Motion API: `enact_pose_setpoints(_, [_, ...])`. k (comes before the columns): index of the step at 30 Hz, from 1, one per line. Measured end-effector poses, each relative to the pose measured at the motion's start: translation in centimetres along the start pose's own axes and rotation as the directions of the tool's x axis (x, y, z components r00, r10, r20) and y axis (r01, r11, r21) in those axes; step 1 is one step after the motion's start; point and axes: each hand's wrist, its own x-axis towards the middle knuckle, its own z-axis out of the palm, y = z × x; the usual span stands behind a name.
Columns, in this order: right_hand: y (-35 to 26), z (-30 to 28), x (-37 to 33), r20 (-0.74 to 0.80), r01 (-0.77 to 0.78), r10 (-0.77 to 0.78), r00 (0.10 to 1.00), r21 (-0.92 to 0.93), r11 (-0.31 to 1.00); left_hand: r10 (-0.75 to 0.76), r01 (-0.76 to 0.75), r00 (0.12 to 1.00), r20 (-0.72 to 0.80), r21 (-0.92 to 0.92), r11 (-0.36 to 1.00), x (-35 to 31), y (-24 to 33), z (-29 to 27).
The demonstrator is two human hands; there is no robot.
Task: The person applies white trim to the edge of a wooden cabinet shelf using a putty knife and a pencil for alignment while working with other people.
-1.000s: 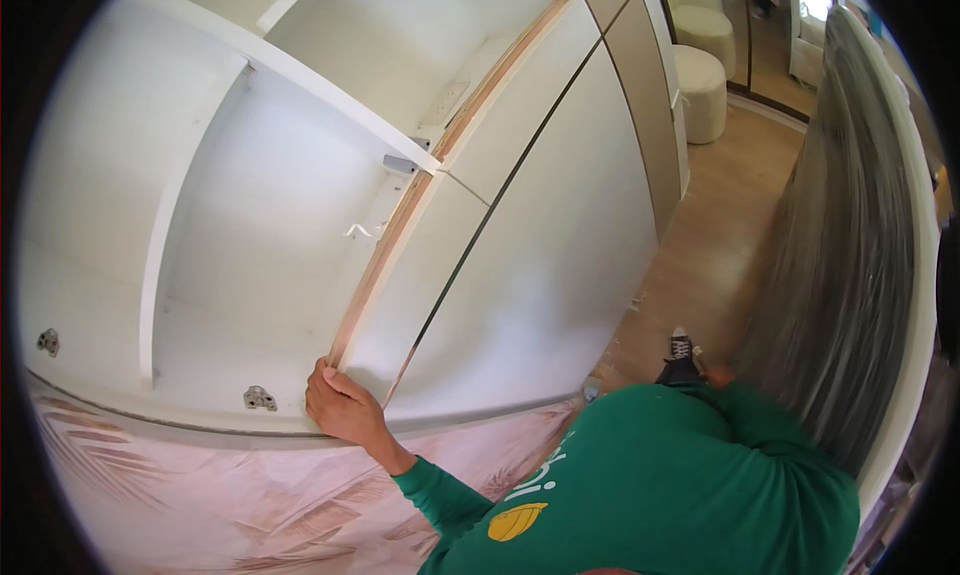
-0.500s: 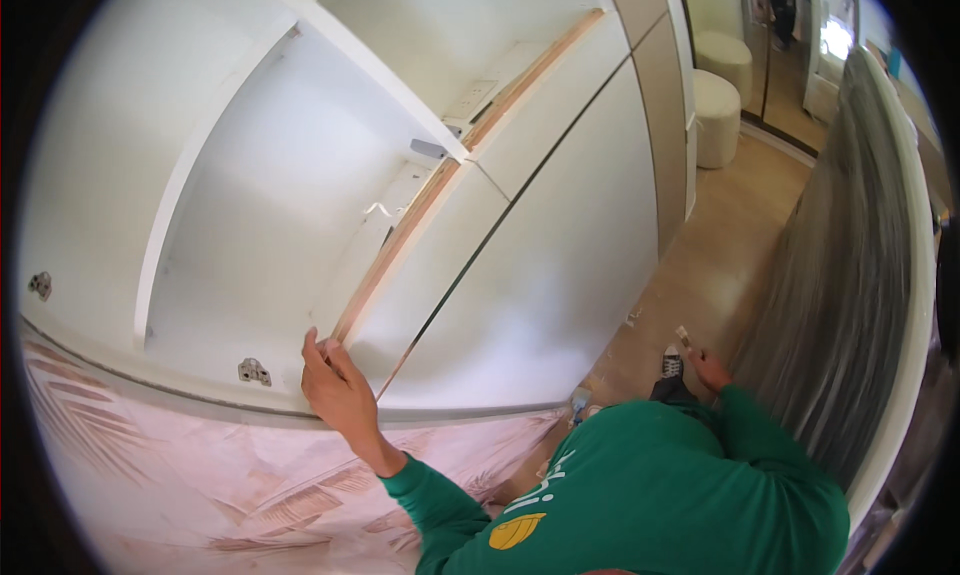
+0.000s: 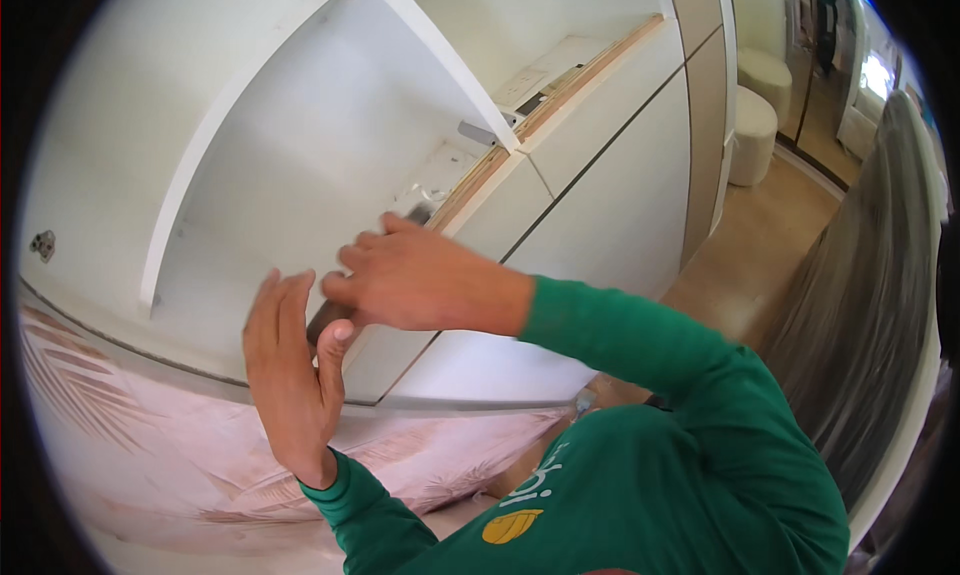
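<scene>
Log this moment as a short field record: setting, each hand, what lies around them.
setting: open white cabinet with shelf dividers
left hand: open, fingers up, at the raw wooden edge of the cabinet's side panel
right hand: reaching across, fingers on the same edge
floor: pink patterned sheet
right side: wrapped grey panel

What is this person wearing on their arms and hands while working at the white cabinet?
Both hands are bare: no gloves, rings or watch show on the left hand or the right hand. Both arms are covered to the wrists by the long sleeves of a green shirt, snug at the cuffs. The shirt front carries a yellow emblem and pale lettering.
</scene>
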Motion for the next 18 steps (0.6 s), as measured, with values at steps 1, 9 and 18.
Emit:
enact_pose_setpoints(1, [-0.2, 2.2, 1.5, -0.011, 0.026, -0.027, 1.000, -0.006, 1.000, -0.061, 0.061, 0.997, 0.051, 0.000, 0.998, -0.3, -0.7, -0.1])
enact_pose_setpoints(9, [1.9, 7.2, 1.7, 0.228, -0.170, 0.137, 0.964, 0.134, 0.976, -0.213, 0.330, 0.912, 0.351, -0.315, 0.890, -1.3, -6.2, 6.7])
enact_pose_setpoints(18, [4.5, 6.1, 0.1, 0.185, -0.122, 0.116, 0.976, 0.024, 0.992, -0.192, 0.353, 0.915, 0.356, -0.473, 0.807, 0.5, -5.7, 10.2])
